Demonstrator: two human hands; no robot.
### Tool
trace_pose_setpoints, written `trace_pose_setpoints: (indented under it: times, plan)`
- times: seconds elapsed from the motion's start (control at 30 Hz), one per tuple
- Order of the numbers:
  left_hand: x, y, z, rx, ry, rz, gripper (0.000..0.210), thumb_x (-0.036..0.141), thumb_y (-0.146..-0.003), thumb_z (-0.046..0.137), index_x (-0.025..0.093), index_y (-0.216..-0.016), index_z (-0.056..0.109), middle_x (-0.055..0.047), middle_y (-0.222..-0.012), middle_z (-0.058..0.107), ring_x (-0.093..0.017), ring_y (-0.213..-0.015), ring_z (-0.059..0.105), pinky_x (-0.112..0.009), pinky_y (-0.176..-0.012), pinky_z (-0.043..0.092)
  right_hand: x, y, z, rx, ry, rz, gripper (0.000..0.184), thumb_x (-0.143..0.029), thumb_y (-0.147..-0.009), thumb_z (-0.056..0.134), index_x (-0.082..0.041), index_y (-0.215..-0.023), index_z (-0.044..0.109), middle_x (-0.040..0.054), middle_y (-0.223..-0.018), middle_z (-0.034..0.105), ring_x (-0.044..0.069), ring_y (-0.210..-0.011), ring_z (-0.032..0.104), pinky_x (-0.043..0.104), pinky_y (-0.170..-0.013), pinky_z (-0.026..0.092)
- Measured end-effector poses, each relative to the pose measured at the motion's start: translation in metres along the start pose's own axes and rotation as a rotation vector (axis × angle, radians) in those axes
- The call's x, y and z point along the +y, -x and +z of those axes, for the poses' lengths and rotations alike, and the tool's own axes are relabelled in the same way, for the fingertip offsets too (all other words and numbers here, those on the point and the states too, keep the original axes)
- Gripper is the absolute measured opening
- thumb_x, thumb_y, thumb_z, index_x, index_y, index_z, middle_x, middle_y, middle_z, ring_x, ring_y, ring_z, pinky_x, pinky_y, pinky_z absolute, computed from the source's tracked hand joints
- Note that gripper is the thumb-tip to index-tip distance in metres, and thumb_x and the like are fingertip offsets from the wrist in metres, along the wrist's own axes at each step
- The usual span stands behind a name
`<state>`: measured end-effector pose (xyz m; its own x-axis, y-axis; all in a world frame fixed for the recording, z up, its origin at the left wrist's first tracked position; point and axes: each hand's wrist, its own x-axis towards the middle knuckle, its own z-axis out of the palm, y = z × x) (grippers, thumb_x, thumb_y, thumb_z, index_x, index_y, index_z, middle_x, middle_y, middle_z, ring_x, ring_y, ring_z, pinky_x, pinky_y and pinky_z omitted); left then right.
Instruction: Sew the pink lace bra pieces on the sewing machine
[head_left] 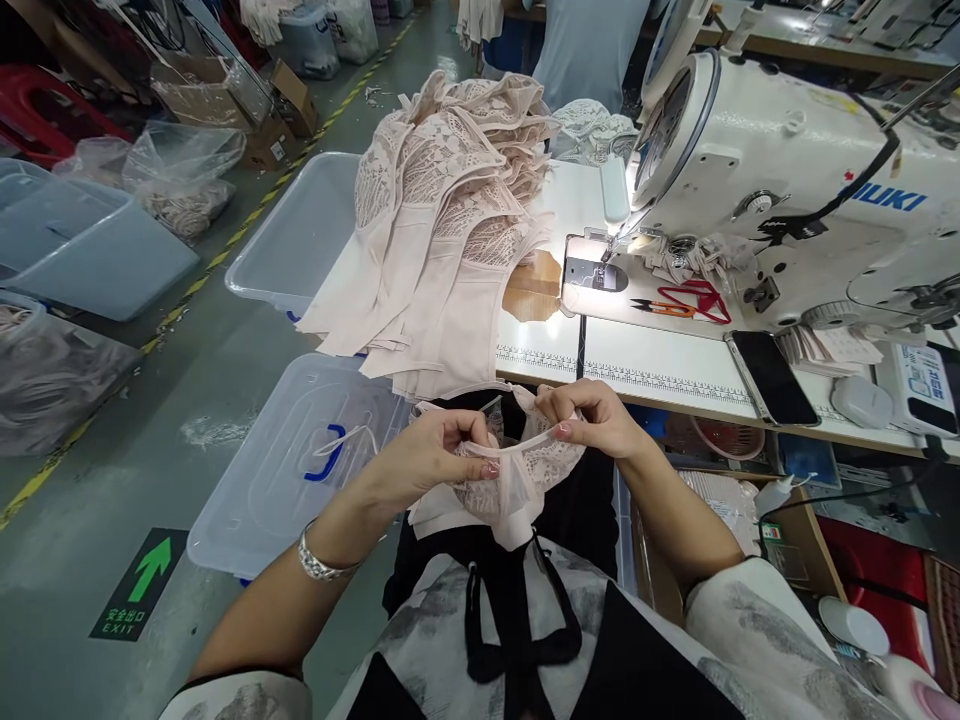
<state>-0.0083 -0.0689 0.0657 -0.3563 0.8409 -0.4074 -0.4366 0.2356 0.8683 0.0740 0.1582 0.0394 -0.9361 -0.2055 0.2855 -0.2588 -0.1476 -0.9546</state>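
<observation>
Over my lap I hold a pale pink lace bra by its upper edge, which runs between my two hands. My left hand pinches the edge on the left, thumb on top. On the right, my right hand grips the same edge with thumb and bent fingers. The lace cups hang below the edge, partly folded. Just beyond my hands, a large pile of matching pale pink lace pieces lies on the sewing table and drapes over its front edge.
A white sewing machine stands at the right, its needle area lit. Orange-handled snips and a phone lie by it. Lidded plastic box and open bin stand on the left. A person in light blue is beyond the table.
</observation>
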Motion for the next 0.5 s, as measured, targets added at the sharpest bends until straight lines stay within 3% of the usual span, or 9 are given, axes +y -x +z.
trace_pose_setpoints:
  times: [0.17, 0.33, 0.5]
  plan:
    - [-0.002, 0.003, 0.002, -0.032, 0.034, -0.004, 0.037, 0.027, -0.063, 0.091, 0.015, -0.066, 0.056, 0.001, -0.074, 0.063, -0.01, -0.069, 0.053, -0.02, -0.063, 0.042, 0.004, 0.001, -0.002, 0.014, 0.002, 0.021, 0.051, -0.036, -0.09, 0.072, -0.022, -0.059, 0.034, -0.0079, -0.057, 0.032, 0.009, -0.055, 0.028, 0.027, -0.057, 0.027]
    - [-0.002, 0.003, 0.007, -0.011, 0.067, -0.001, 0.04, 0.039, -0.073, 0.085, 0.015, -0.062, 0.054, 0.006, -0.058, 0.047, -0.005, -0.054, 0.036, -0.019, -0.051, 0.026, 0.005, 0.002, -0.002, 0.015, 0.003, 0.007, 0.05, -0.035, -0.09, 0.071, -0.021, -0.06, 0.034, -0.0076, -0.057, 0.033, 0.009, -0.055, 0.029, 0.027, -0.057, 0.027]
    - [0.002, 0.004, 0.01, 0.008, 0.018, -0.023, 0.032, 0.032, -0.065, 0.089, 0.014, -0.067, 0.063, 0.002, -0.068, 0.058, -0.009, -0.064, 0.051, -0.02, -0.058, 0.038, 0.005, 0.003, -0.004, 0.043, 0.025, 0.023, 0.051, -0.039, -0.09, 0.071, -0.022, -0.059, 0.035, -0.0069, -0.056, 0.033, 0.01, -0.055, 0.029, 0.028, -0.056, 0.025]
